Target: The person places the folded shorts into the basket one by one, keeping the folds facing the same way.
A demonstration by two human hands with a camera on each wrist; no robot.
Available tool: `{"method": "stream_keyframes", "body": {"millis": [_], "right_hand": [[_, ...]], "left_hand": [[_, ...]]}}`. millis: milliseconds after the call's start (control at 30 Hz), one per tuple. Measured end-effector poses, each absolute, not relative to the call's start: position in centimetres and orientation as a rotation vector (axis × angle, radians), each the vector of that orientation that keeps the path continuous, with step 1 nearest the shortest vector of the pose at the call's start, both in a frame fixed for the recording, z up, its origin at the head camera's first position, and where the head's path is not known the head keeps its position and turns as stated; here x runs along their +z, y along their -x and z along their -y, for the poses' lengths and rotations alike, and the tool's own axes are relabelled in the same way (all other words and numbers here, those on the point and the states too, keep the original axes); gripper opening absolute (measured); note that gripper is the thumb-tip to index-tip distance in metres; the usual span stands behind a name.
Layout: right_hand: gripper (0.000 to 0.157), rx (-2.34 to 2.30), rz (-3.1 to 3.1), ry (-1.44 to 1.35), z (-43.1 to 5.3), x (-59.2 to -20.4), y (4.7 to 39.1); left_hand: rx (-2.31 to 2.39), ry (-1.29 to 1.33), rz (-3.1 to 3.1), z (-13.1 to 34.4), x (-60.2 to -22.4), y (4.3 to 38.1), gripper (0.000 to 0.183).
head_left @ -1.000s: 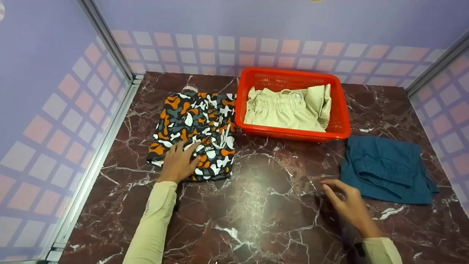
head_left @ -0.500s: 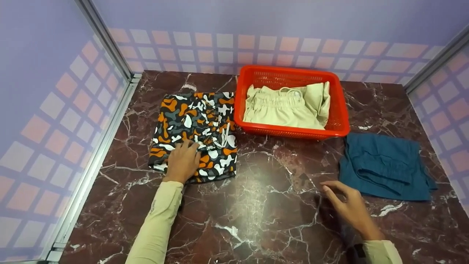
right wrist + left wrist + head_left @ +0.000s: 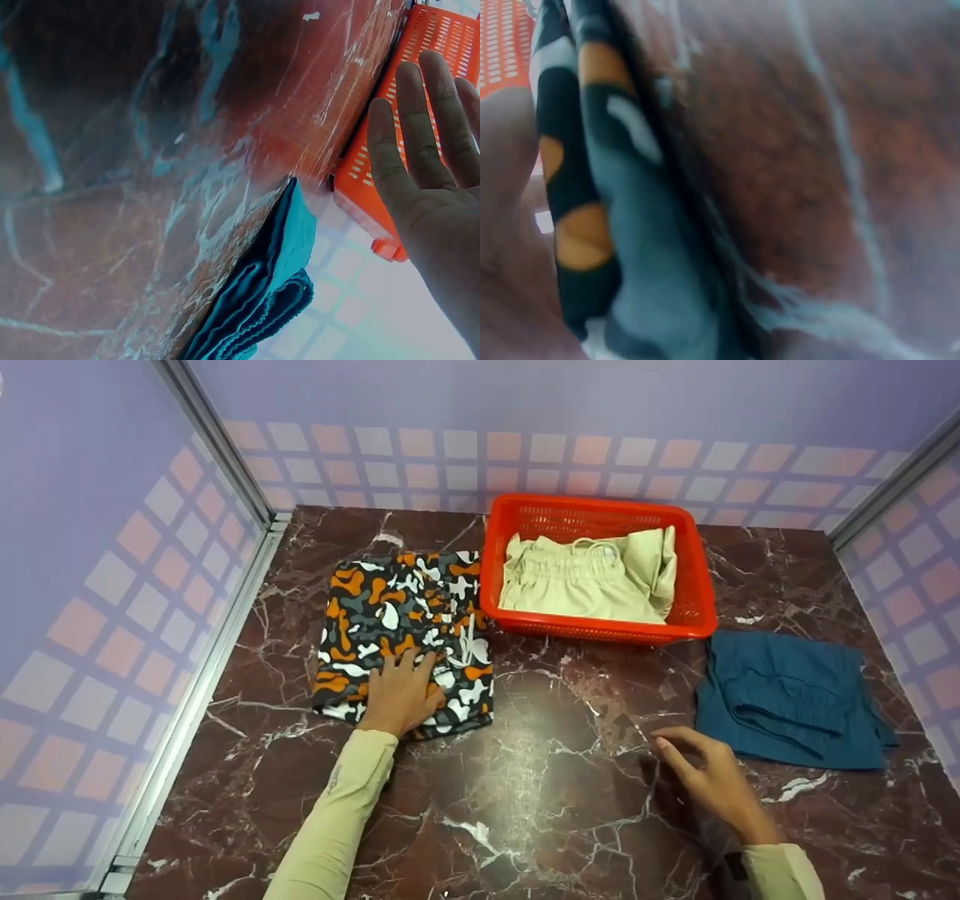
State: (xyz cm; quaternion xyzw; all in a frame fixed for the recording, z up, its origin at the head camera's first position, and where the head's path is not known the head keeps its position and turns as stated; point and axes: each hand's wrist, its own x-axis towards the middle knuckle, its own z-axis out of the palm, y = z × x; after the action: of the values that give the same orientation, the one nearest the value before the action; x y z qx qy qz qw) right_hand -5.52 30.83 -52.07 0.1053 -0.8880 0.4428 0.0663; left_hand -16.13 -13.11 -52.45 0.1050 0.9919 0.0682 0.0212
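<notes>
Orange, black, grey and white camouflage-patterned garment (image 3: 367,611) lies folded flat on the left part of the marbled bench (image 3: 562,817), white drawstring (image 3: 467,641) toward its right edge. Left hand (image 3: 403,694) rests on its near part, fingers slightly apart and lying over the cloth. Right hand (image 3: 712,780) is above the bench at near right, fingers extended and a little apart in the right wrist view, near a folded blue garment (image 3: 787,682). Red perforated basket (image 3: 600,627) stands at the far side, between both garments, with cream drawstring clothing (image 3: 574,592) inside. Patterned garment's far right edge meets the basket's left side; contact unclear.
</notes>
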Motion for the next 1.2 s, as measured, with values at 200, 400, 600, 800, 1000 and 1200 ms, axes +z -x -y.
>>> {"method": "stream_keyframes", "body": {"millis": [200,400,600,800,1000,1200], "right_hand": [[0.013,1.363,2.701,-0.331,-30.6,-52.0,5.7],[0.015,1.444,2.708,-0.308,-30.6,-52.1,5.6],[0.015,1.468,2.702,-0.304,-30.7,-52.2,5.5],[0.016,1.428,2.721,-0.308,-30.6,-52.3,5.4],[0.016,1.372,2.754,-0.295,-30.6,-52.1,5.4],[0.016,1.326,2.779,-0.292,-30.3,-52.3,5.5]], "left_hand": [[0.197,-0.338,-2.963,12.3,-51.4,15.7,0.072],[0.197,-0.398,-2.891,11.7,-50.5,15.0,0.071],[0.214,-0.461,-2.834,10.9,-50.3,13.6,0.077],[0.230,-0.504,-2.744,9.6,-50.0,12.5,0.085],[0.413,-0.470,-2.627,8.3,-49.8,12.1,0.087],[0.528,-0.412,-2.573,7.6,-49.8,11.9,0.086]]}}
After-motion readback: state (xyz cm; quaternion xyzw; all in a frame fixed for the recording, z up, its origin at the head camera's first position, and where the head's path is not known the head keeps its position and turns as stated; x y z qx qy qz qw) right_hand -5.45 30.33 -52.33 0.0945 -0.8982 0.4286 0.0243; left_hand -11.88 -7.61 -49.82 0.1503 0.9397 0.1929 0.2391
